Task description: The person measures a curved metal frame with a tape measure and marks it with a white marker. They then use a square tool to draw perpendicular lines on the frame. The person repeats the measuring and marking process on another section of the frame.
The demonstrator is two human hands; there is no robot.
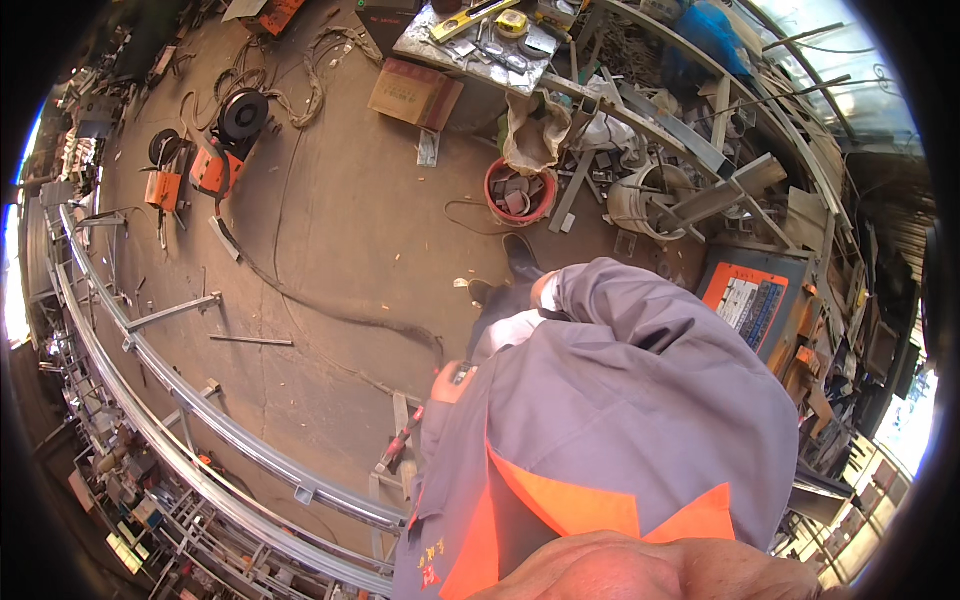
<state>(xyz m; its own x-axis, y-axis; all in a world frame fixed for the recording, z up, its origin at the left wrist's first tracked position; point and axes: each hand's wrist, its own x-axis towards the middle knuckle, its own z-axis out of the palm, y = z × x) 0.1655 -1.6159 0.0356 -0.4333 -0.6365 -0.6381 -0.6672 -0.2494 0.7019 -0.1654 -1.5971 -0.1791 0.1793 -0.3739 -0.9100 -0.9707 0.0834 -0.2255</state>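
Left hand [508,335] and right hand [546,293] are close together, can't tell what the fingers are doing. Bucket [489,190] probably just corrals scrap [517,198].

on the worktop [425,42], a level [465,19] lies left of a tape measure [512,24]. a carton [405,92] sits just before it; to its near right, a bucket [489,190] holds metal pieces [517,196]. a machine [213,170] stands on the floor [340,220] at left, farther off than the rails [345,497].

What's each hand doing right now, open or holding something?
Left hand: fingers unclear, can't tell if open or holding anything.
Right hand: mostly hidden, can't tell either.
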